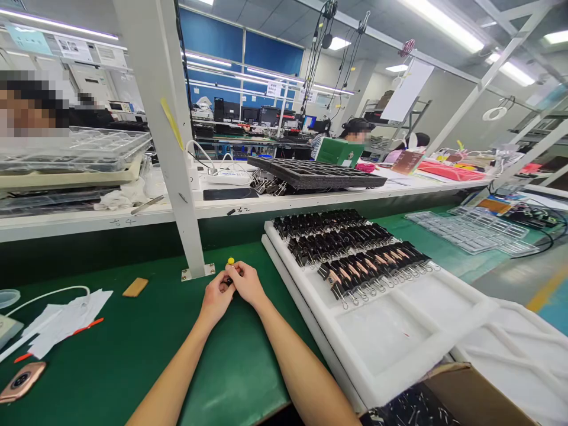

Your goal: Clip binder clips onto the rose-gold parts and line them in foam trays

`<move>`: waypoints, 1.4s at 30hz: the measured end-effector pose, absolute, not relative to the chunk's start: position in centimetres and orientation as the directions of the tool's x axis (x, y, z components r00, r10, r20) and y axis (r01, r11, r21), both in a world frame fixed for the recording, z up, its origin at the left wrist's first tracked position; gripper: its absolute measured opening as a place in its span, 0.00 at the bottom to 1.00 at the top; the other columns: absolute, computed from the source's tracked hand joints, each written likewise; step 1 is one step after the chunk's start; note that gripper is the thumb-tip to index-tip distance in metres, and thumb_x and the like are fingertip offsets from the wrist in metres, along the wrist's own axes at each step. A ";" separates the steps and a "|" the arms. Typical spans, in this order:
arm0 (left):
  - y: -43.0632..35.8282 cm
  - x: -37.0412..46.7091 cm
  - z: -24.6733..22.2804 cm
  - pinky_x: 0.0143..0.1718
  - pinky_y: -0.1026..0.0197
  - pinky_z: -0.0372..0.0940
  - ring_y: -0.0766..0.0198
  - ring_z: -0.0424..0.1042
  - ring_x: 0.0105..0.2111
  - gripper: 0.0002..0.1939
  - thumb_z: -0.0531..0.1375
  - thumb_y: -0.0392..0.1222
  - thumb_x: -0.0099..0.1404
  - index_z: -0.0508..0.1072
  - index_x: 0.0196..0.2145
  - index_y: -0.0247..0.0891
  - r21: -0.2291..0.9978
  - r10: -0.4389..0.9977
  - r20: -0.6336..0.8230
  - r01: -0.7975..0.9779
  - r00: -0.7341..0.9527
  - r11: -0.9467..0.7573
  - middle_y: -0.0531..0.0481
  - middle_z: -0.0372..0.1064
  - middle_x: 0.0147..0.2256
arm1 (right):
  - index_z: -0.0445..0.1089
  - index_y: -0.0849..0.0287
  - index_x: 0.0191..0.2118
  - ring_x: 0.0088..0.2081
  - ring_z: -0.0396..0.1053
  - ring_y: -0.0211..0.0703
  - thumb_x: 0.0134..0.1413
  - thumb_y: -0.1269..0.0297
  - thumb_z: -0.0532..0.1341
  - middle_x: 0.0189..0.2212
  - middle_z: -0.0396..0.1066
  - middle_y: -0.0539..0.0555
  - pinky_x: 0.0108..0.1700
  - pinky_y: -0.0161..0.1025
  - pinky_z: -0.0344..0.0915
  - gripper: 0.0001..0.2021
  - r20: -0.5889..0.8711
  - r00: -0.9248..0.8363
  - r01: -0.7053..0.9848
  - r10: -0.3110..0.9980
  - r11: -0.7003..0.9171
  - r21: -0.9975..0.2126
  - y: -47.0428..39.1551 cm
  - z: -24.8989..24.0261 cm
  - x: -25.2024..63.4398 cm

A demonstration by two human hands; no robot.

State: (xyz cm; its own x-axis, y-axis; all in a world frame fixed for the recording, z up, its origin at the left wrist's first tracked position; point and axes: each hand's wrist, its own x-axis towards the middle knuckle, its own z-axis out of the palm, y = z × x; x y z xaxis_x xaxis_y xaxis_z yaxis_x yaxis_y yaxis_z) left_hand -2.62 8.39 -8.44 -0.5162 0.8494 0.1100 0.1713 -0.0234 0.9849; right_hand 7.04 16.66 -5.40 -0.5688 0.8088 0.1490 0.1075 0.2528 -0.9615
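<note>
Over the green mat (248, 361), my left hand (217, 296) and my right hand (246, 284) meet with fingertips pressed together. Between them is a small dark object (229, 281), mostly hidden by the fingers. Just beyond the fingertips shows a small round yellow thing (231, 260). To the right, a white foam tray (377, 337) holds rows of black binder clips (341, 242), the nearest row clamped on rose-gold pieces (364, 263). A rose-gold piece with a round dark window (22, 381) lies at the lower left.
White papers (66, 319), a red stick and a tan block (135, 287) lie left. A metal post (177, 148) stands ahead. An open carton (479, 390) of clips sits lower right. Black tray (315, 171) on the shelf; people beyond.
</note>
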 end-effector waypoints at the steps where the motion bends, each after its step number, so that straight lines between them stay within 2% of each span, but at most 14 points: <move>1: 8.4 -2.6 -8.4 0.26 0.63 0.60 0.65 0.66 0.21 0.16 0.64 0.48 0.60 0.77 0.43 0.37 0.984 0.851 0.108 0.176 -0.514 -0.019 0.53 0.71 0.26 | 0.73 0.55 0.31 0.34 0.72 0.41 0.60 0.50 0.60 0.29 0.75 0.48 0.39 0.37 0.64 0.14 0.149 -0.569 0.108 0.809 0.253 -0.961 16.7 -5.4 7.0; 35: 8.3 -2.3 -7.8 0.25 0.63 0.58 0.65 0.66 0.21 0.13 0.63 0.47 0.60 0.76 0.40 0.38 0.978 0.843 0.125 0.210 -0.524 -0.014 0.54 0.70 0.25 | 0.73 0.55 0.31 0.33 0.71 0.41 0.60 0.52 0.61 0.29 0.75 0.49 0.38 0.38 0.64 0.14 0.157 -0.560 0.119 0.813 0.266 -0.957 16.7 -5.4 7.0; 42: 8.2 -2.3 -7.8 0.26 0.63 0.60 0.65 0.66 0.21 0.15 0.64 0.47 0.60 0.77 0.43 0.38 0.979 0.844 0.111 0.202 -0.525 -0.003 0.54 0.71 0.25 | 0.73 0.55 0.31 0.33 0.71 0.41 0.60 0.52 0.61 0.29 0.76 0.49 0.39 0.38 0.63 0.13 0.167 -0.559 0.127 0.812 0.283 -0.951 16.7 -5.5 6.9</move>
